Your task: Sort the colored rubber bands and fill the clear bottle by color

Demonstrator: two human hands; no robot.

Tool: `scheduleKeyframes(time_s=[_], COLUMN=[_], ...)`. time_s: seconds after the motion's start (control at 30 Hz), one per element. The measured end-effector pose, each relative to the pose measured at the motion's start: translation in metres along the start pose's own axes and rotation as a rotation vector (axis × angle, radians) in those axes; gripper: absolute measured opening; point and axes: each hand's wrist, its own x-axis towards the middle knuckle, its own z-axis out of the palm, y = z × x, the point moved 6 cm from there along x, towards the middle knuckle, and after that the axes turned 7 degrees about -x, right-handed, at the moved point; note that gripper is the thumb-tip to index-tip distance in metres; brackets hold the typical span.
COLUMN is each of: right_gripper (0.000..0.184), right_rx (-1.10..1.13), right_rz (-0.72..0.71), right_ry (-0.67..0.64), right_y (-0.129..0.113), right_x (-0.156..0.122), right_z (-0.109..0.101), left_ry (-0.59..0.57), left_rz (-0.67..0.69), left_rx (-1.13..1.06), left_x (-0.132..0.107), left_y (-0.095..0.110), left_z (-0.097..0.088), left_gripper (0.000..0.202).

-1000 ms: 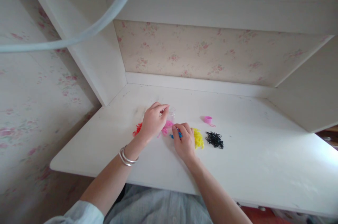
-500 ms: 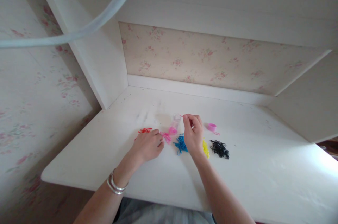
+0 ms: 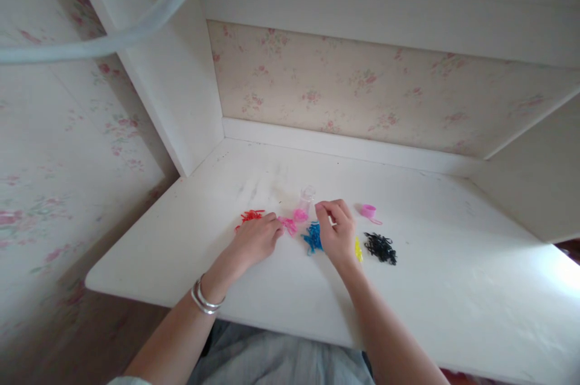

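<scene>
Jar (image 3: pixel 307 193): clear, centre of frame, pink showing at its near end; upright or lying, cannot tell.
Pink bands (image 3: pixel 289 226): small loose heap at centre, just left of the jar's near end.
Left hand (image 3: pixel 256 240): left of centre, fingers curled at the pink bands' edge; whether grasping any, cannot tell.
Right hand (image 3: pixel 338 231): right of centre, thumb and fingertips drawn together beside the jar; whether they pinch anything, cannot tell.
Other heaps: red bands (image 3: pixel 252 214) behind the left hand; blue bands (image 3: pixel 312 238) and yellow bands (image 3: pixel 358 249), both partly hidden by the right hand; black bands (image 3: pixel 380 248) farther right.
Cap (image 3: pixel 368 211): pink, looped, above the black bands.
Bracelets (image 3: pixel 206 298): silver, left wrist.
</scene>
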Motion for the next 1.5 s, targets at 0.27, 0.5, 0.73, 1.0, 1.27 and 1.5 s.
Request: scheduleKeyframes(time_s=[0.27,0.5,0.73,1.0,1.27,1.5], right_gripper=[0.017,0.020,0.020,0.019,0.021,0.022], right_rx=[-0.389,-0.484,-0.450,-0.332,-0.178,-0.051], right_rz=[-0.323,-0.380,-0.398,-0.334,-0.251,-0.125], right_ry=[-0.463,-0.528,-0.508,-0.369,-0.229,-0.123], right_y=[-0.011,-0.014,-0.017,-0.015,-0.019,-0.012], right_x=[-0.033,-0.037,-0.036,-0.033,-0.025,-0.021], right_z=[0.036,0.041,0.038,0.033,0.018,0.009], left_ry=[0.429,0.586,0.620,0.677,0.673,0.602], left_rz=[-0.063,0.000,-0.019,0.052,0.083,0.113], left_rx=[-0.130,-0.262,-0.422,-0.507,-0.463,-0.441], left_x=[-0.001,0.000,0.003,0.024,0.047,0.050], left_y=[-0.009,-0.013,0.000,0.034,0.040,0.044], left_z=[-0.030,-0.034,-0.044,-0.071,-0.067,-0.061], left_gripper=[0.022,0.024,0.025,0.022,0.024,0.029])
